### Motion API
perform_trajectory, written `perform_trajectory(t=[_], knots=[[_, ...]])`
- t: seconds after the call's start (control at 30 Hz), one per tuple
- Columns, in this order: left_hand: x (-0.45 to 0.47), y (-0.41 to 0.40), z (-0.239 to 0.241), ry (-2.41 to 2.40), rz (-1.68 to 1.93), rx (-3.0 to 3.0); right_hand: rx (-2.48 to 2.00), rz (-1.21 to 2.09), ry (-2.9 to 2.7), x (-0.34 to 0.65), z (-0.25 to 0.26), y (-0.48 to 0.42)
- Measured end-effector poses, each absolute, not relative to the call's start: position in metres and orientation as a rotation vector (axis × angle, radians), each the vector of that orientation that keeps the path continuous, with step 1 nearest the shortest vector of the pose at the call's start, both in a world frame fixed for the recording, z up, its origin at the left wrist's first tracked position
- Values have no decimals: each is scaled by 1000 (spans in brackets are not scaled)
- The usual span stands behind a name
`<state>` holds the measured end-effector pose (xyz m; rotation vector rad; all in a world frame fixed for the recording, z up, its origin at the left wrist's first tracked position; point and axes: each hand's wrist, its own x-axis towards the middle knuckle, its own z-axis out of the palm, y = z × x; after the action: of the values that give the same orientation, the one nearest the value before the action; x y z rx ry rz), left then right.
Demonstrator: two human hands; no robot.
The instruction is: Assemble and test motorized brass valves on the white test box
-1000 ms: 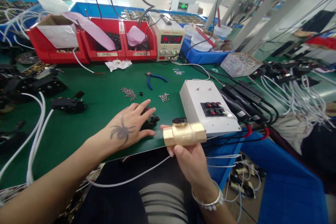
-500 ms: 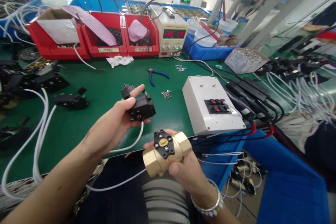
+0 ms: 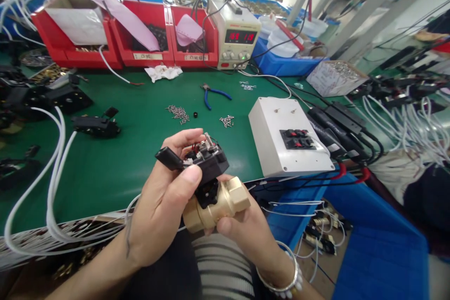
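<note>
Low over the bench's front edge, my left hand (image 3: 168, 192) grips a black valve actuator (image 3: 211, 164) with its inside parts and red wires exposed. Its black flap (image 3: 169, 157) sticks out to the left. Just beneath, my right hand (image 3: 242, 229) wraps round a brass valve body (image 3: 207, 211) from the right and below. The valve's black mounting plate (image 3: 206, 194) sits against or very close under the actuator; whether they touch is hard to see. Behind the hands lie a pile of screws (image 3: 178, 113), a small black ring (image 3: 196, 115) and a second screw pile (image 3: 227, 121).
Blue-handled cutters (image 3: 216, 93) lie mid-bench. A grey switch box (image 3: 288, 140) stands at the right. Red bins (image 3: 144, 56) and a power supply (image 3: 235, 37) line the back. More actuators (image 3: 96, 124) with white cables lie left. A blue crate (image 3: 383, 239) is at lower right.
My left hand has brought the actuator down and right onto or just above the valve's mounting plate, turning it so its inside shows. The valve has shifted slightly left.
</note>
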<state>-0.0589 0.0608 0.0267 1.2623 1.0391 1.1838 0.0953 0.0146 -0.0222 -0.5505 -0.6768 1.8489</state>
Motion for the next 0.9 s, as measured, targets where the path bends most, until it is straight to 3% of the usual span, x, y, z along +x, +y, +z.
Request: perform_trajectory(t=[0.37, 0.9], knots=[[-49, 49, 27, 1167, 1294, 1503, -663, 1813, -723, 94, -21, 12], [-42, 44, 36, 1051, 1315, 1027, -672, 1831, -677, 92, -24, 13]])
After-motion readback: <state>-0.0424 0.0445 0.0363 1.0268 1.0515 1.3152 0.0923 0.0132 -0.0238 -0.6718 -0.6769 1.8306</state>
